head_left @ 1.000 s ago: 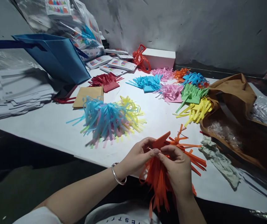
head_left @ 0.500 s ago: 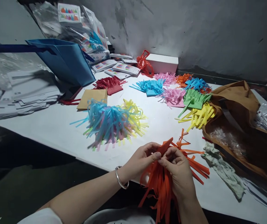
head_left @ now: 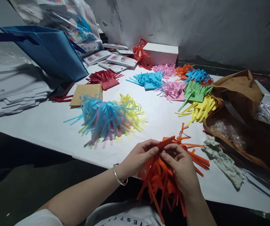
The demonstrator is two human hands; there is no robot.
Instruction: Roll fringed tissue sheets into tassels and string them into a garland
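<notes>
Two bare hands at the near edge of a white table [head_left: 54, 133]. The left hand [head_left: 145, 154] and right hand [head_left: 183, 166] meet at the folded top of an orange fringe [head_left: 159, 179], whose strips hang down past the edge. The left thumb and fingers are closed on the fold; the right thumb and forefinger pinch just beside them, the other right fingers curled, and whether these touch paper cannot be told. More orange strips [head_left: 199, 161] lie on the table behind the right hand, near a crumpled cloth [head_left: 224, 164] and a brown bag [head_left: 239, 89]. Probable faults: uneven pull between the two pinches could tear a strip at its root; a slack grip could let the fold spread or drop off the edge; the hanging strips, lying crossed, could tangle; a sideways sweep of the right wrist could drag the strips behind it into the cloth.
</notes>
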